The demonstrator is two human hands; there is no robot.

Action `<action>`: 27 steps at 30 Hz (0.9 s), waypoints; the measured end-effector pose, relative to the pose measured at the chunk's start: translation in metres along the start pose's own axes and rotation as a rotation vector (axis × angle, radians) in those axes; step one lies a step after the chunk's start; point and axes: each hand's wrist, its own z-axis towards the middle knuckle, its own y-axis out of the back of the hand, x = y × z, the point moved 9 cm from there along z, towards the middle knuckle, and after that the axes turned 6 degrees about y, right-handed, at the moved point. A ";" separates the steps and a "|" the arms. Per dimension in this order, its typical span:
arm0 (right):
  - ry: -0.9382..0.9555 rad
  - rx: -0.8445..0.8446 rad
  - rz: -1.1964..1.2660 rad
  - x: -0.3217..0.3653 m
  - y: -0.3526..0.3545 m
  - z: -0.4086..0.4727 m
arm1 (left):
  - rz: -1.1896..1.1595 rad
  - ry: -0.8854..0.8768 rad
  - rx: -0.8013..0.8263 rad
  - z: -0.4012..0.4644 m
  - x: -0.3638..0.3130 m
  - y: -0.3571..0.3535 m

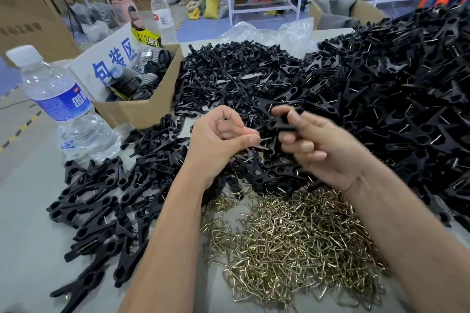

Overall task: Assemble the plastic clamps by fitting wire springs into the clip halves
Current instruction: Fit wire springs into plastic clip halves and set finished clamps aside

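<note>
Brass-coloured wire springs (292,241) heap nearest you on the grey worktop (30,211); your left hand (216,140) pinches one spring, your right hand (312,142) curls round a black clip half (282,126). Steady the half, then seat the wire squarely. Black clip piles (381,89), a water bottle (63,104), warehouse cartons surround you.
</note>
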 end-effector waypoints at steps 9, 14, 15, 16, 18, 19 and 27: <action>0.498 -0.786 -1.465 0.158 0.012 0.043 | 0.573 0.330 -0.463 0.067 -0.008 0.096; 0.323 -0.294 -1.754 0.080 -0.056 0.135 | 0.962 0.307 -0.319 0.117 -0.004 0.075; 0.279 -0.240 -1.801 0.064 -0.058 0.152 | 1.031 0.307 -0.292 0.124 0.000 0.071; 0.228 -0.211 -1.855 0.051 -0.058 0.166 | 1.100 0.313 -0.261 0.129 0.004 0.068; 0.114 -0.166 -1.976 0.029 -0.054 0.185 | 1.224 0.315 -0.167 0.137 0.016 0.061; 0.062 -0.137 -2.021 0.019 -0.051 0.192 | 1.263 0.307 -0.119 0.139 0.021 0.058; -0.066 0.055 -1.877 -0.010 -0.040 0.211 | 1.214 0.345 -0.045 0.144 0.033 0.067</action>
